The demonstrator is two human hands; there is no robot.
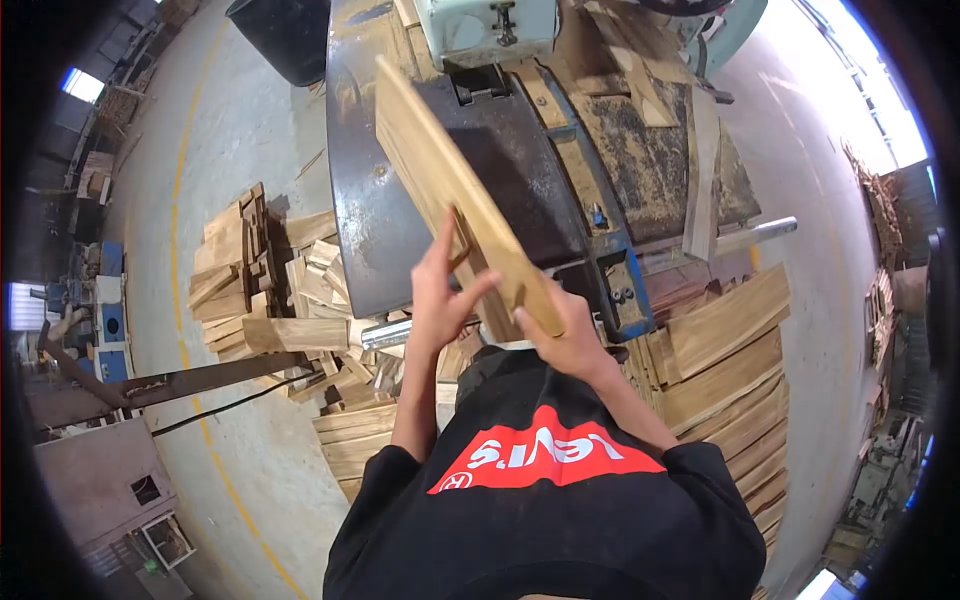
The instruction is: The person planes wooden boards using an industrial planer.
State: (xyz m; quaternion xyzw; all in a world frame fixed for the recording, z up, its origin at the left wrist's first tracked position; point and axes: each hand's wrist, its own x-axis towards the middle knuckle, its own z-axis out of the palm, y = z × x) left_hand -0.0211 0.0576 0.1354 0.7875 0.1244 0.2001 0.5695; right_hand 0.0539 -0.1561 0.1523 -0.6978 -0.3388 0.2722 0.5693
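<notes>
Closely, the right hand (572, 345) was closed around the near end of the long wooden board (450, 175). The left hand (435, 300), at the board's left side, was rather open, finger and thumb spread; how firmly it touched, I could not tell. The board was tilted above the dark machine table (370, 260), its far end toward the pale green housing (490, 35). Probably it was stiff, quite light and not fragile, perhaps slightly slippery; its two long edges seemed good places for holding.
</notes>
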